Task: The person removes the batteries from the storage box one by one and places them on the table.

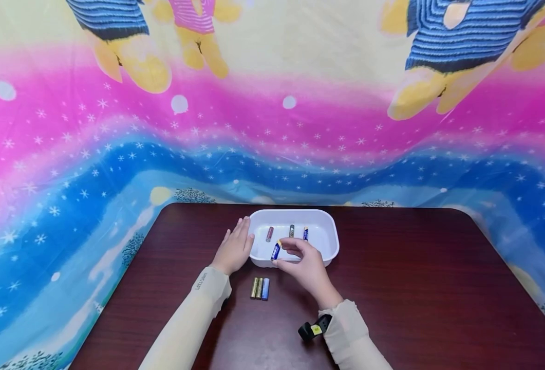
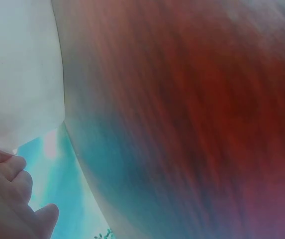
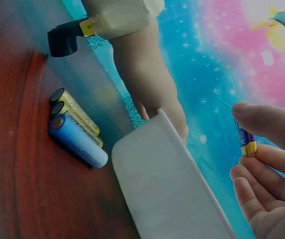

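Note:
My right hand (image 1: 306, 264) pinches a small blue battery with a yellow end (image 1: 276, 251) between thumb and fingers, over the near side of a white plastic container (image 1: 335, 246). The same battery (image 3: 245, 137) stands between thumb and fingertip in the right wrist view. My left hand (image 1: 232, 252) rests against the container's left side, its fingers extended along the rim. Inside the container lie a reddish battery (image 1: 269, 234), a dark battery (image 1: 292, 230) and another blue-and-yellow battery (image 1: 306, 234), spaced apart.
On the dark wooden table (image 1: 415, 277), in front of the container, two gold batteries (image 1: 256, 288) and a light blue battery (image 1: 265, 289) lie side by side. A black wrist camera (image 1: 314, 329) sits at the left cuff of the right sleeve. A patterned cloth (image 1: 272, 154) hangs behind the table.

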Demonstrator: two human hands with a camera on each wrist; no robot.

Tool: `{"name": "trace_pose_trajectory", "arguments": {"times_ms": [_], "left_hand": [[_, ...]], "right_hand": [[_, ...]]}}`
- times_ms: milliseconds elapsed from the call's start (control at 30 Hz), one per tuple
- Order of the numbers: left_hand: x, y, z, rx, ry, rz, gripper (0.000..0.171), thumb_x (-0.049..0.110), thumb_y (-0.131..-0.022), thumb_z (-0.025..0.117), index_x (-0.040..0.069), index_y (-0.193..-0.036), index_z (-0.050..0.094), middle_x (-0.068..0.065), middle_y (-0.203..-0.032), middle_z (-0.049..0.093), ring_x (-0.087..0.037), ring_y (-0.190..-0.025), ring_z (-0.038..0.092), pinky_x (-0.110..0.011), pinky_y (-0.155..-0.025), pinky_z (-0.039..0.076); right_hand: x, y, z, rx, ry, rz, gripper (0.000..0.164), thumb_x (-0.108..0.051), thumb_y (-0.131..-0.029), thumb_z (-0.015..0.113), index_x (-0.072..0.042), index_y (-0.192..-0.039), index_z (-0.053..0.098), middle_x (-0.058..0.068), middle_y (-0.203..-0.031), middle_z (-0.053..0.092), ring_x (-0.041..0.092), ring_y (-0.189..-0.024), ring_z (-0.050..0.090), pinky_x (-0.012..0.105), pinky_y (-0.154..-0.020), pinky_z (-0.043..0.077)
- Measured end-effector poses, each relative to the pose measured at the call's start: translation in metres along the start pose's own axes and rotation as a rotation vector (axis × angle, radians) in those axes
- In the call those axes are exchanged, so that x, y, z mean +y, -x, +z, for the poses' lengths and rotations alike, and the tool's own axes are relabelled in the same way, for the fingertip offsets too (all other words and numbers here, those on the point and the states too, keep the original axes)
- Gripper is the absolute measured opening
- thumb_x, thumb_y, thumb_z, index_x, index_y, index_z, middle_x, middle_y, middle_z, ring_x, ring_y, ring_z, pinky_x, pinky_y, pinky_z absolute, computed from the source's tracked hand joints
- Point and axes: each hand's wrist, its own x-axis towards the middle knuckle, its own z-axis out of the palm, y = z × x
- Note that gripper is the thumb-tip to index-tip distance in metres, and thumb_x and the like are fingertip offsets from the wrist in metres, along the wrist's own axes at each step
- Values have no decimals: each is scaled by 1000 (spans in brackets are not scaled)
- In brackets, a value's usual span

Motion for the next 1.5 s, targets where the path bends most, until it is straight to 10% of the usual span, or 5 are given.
{"name": "trace_pose_trajectory", "arguments": {"times_ms": [1500], "left_hand": [[-1,0,-1,-15,11,-9,60,33,-112,30,2,-161,20,-14,-167,23,-28,-154,17,-57,-122,19]], "right_hand": [[30,25,5,-240,22,-112,45,-15,-76,91,-10,-117,72,2,-111,72,26,-100,69,36,-91,57]]}}
